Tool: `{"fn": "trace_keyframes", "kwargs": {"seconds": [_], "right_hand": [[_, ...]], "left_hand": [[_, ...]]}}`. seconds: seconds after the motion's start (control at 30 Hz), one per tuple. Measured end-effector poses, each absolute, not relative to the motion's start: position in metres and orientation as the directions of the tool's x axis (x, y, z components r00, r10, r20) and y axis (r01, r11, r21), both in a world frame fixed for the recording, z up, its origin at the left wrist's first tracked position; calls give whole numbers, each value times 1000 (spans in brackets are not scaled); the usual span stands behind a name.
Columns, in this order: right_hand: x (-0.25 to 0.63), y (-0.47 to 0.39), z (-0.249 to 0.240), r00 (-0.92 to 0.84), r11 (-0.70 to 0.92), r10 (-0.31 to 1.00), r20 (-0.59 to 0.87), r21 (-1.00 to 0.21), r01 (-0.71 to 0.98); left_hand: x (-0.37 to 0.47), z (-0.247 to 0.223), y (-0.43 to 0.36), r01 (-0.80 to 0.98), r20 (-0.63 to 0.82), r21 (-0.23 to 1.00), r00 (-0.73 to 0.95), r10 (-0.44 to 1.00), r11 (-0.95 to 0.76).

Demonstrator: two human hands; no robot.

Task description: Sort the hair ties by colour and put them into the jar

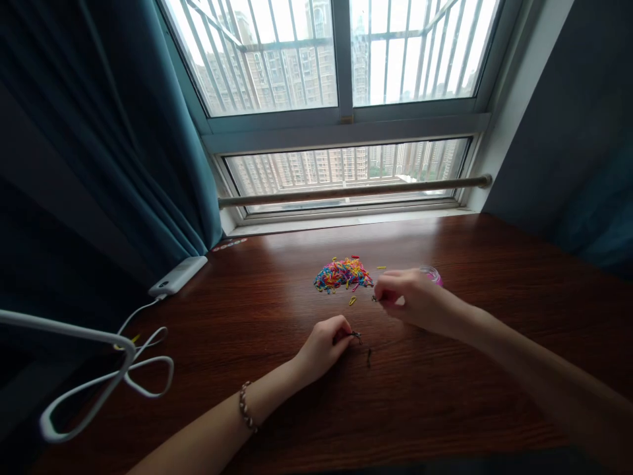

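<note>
- Slipping could be caused where a small dark piece [356, 335] is pinched by the left hand [320, 348].
- If dropped, the second dark piece [374, 299], pinched by the right hand [422, 300], could be lost in the nearby multicoloured paperclip pile [342, 274].

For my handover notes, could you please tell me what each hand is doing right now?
Left hand: closed, pinching a small dark item.
Right hand: closed, pinching a small dark piece.

"What's at the far side?"
"A sliding window [343, 59], daylight pouring in, apartment towers [267, 82] beyond."
"Left?"
"Blue curtain [143, 125], reaching the glossy wood-grain tabletop [494, 290]."
"Right?"
"Shadowed gray wall [558, 125], more blue fabric [603, 211]."
</note>
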State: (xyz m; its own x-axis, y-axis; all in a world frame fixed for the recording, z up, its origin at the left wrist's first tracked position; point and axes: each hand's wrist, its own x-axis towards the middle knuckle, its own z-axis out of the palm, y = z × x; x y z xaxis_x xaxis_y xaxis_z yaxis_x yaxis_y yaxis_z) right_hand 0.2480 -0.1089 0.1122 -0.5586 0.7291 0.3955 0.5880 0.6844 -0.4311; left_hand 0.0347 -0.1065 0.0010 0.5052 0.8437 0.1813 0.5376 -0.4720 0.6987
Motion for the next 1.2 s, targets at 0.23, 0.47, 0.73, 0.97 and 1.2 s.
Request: {"fn": "trace_keyframes", "kwargs": {"seconds": [0.23,0.47,0.73,0.97,1.2], "right_hand": [[305,-87,153,-463,564,826,322,-502,656],[322,-83,149,-400,482,876,270,-483,731],[323,-70,152,-337,345,937,89,-366,864],[326,-64,149,-336,313,942,11,-394,865],[326,-68,154,-358,333,934,6,-381,863]], "left_hand": [[33,-1,-104,542,163,704,505,848,-458],[31,2,-103,553,129,704,517,846,-445],[33,4,-102,551,108,707,534,838,-442],[33,2,-102,548,120,703,536,836,-453],[34,4,-102,540,115,712,542,832,-449]]}}
